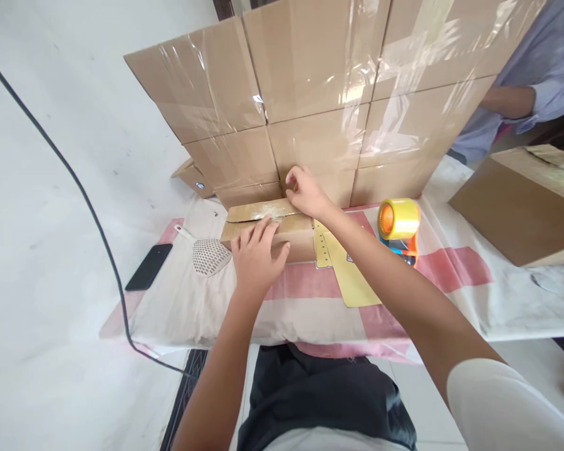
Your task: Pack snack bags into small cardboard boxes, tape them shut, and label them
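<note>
A small cardboard box [297, 245] lies on the cloth-covered table in front of me, with shiny clear tape [269, 211] along its top seam. My left hand [257, 255] rests on the near top edge of this box, its fingers spread. Over the box's far right end is my right hand [306, 193], its fingers curled in and the thumb side turned away. Whether anything is pinched in those fingers is hidden. To the right stands a tape dispenser [411, 244] with a yellow roll of tape [407, 218].
Taped cardboard boxes [319, 69] form a wall behind. Yellow sheets [352, 282] lie under my right forearm. A white slotted scoop [210, 257] and a black phone [149, 267] are left; a larger carton [512, 200] and another person's arm [510, 102] are right. A cable [82, 185] hangs left.
</note>
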The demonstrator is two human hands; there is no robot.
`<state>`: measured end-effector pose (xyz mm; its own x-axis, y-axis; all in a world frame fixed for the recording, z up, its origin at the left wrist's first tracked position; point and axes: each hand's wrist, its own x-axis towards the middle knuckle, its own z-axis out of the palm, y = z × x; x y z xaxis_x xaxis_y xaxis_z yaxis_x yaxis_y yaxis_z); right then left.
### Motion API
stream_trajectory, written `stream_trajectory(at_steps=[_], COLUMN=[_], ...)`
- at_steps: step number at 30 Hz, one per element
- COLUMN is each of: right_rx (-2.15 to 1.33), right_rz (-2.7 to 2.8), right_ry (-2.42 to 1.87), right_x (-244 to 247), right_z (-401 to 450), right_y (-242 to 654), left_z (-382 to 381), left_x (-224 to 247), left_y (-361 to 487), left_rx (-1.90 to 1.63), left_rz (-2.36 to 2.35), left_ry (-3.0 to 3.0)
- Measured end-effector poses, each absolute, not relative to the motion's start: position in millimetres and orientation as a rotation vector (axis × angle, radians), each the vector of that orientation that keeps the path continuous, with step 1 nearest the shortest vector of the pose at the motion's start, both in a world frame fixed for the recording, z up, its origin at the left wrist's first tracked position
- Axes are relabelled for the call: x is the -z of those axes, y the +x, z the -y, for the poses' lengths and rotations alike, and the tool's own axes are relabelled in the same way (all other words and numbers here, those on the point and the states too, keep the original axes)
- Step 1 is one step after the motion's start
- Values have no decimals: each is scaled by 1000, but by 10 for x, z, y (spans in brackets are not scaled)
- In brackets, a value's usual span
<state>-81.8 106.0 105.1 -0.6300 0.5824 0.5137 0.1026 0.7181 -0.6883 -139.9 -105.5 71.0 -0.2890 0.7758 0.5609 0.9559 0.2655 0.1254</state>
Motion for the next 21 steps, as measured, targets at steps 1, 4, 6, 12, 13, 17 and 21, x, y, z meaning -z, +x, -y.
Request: stream_trajectory(at_steps=[1, 4, 6, 12, 13, 17, 21], right_rx=[-811, -867, -988, -1198, -1205, -1210, -1173], right_rz=[2079, 1932, 1933, 1993, 2000, 2049, 2081], right_ry=[-541, -633, -721, -946, -982, -1120, -1213], right_x=[-1033, -928, -817, -425, -377, -303, -358], right_z=[-1058, -1079, -1111, -1200, -1207, -1201, -1160], right_y=[-745, -381, -73, 523, 556, 634, 713], left_z=[1050, 1010, 964, 829, 824, 870, 826], left_x=[-756, -854, -875, -906, -933, -1021, -802], left_y=[-1421, -1514, -1576, -1659, -1657, -1520, -1071], left_rx=[595, 520, 514, 458, 439, 460, 746], left_rz=[2161, 2172, 2177, 2181, 2186, 2168, 1890], left_ry=[-1601, -1697, -1738, -1667, -1664, -1716, -1721])
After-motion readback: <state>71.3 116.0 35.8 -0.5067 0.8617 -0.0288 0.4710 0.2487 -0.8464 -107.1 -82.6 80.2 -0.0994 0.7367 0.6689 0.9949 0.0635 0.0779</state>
